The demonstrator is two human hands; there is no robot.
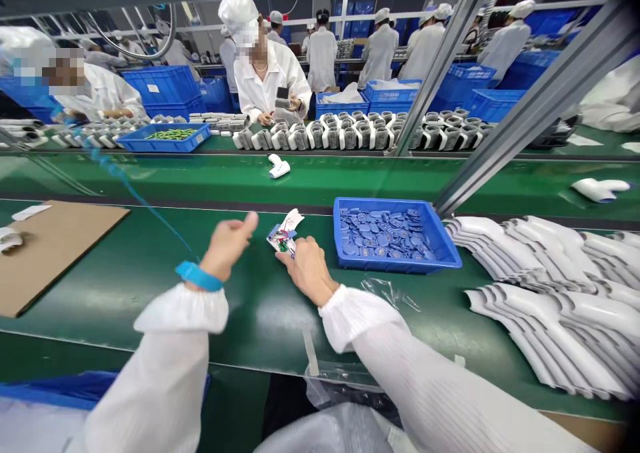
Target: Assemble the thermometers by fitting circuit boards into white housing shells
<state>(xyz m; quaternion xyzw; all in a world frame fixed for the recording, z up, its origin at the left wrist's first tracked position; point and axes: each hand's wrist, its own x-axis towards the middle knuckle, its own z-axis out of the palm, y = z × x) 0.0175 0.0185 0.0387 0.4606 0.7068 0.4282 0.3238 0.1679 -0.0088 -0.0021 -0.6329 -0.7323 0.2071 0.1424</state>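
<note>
My right hand rests on the green table, fingers closed on a small circuit board assembly with coloured wires and a white piece. My left hand hovers just left of it, loosely curled with the thumb up, holding nothing I can see; a blue strap circles that wrist. A blue tray of small blue-grey parts sits right of my right hand.
Rows of white plastic shells lie at the right. A cardboard sheet lies at the left. A white device sits on the green conveyor beyond. Across it, people in white coats work beside blue bins.
</note>
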